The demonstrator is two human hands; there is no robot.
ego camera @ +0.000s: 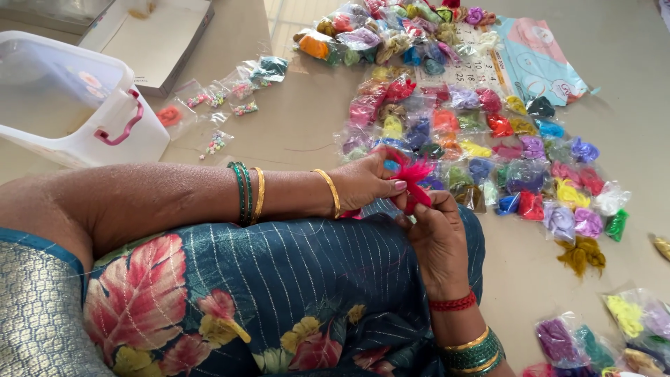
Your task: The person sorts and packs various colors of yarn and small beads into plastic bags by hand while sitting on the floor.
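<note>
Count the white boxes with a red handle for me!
1. The white box sits at the top left on the floor, beside small bead packets. Others could be out of view.

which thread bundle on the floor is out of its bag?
The mustard tuft, lying bare on the floor at the right end of the spread, below the purple packet and green packet. All other bundles on the floor sit in clear bags.

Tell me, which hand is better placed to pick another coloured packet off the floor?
Probably the left hand: it sits nearest the packets, while the right hand pinches the red tuft from below.
</note>
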